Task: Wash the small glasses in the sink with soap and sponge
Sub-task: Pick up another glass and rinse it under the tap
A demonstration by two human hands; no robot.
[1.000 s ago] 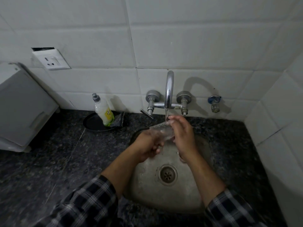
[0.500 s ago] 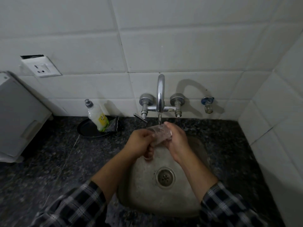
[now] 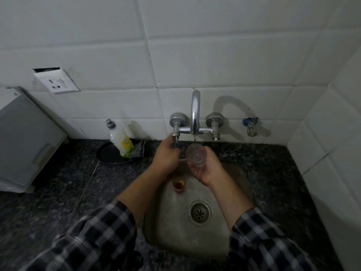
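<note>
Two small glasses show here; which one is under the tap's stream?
The clear glass held in the right hand, just below the spout. The other glass, with reddish-brown residue, stands on the sink floor.

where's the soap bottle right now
In the head view, the soap bottle leans on a dark plate on the counter, left of the tap.

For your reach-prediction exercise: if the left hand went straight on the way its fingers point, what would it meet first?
The left hand already touches the left tap handle; straight on, it would likely meet the tiled wall, though depth is unclear.
</note>
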